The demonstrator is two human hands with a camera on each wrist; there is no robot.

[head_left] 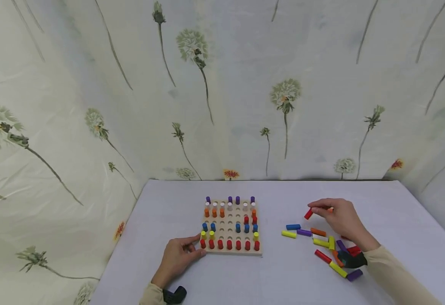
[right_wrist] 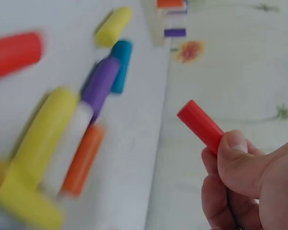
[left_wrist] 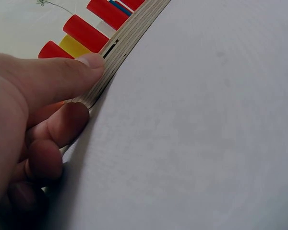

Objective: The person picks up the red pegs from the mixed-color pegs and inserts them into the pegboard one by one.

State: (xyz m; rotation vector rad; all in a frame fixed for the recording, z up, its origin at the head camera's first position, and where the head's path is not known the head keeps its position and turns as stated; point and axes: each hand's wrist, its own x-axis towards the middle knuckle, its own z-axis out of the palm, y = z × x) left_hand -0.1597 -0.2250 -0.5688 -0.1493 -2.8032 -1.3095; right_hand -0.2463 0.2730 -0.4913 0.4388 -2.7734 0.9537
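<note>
Head view: the right hand (head_left: 338, 217) pinches a red peg (head_left: 308, 213) over the table (head_left: 131, 258), right of the pegboard (head_left: 235, 253), whose near-left corner the left hand (head_left: 177, 256) grips; for good control, brace the pegboard lightly and pinch near one end, leaving the other free

Curtained spot, room type unclear: dandelion-print fabric (head_left: 241, 84) behind a pale table (head_left: 169, 203).
</note>
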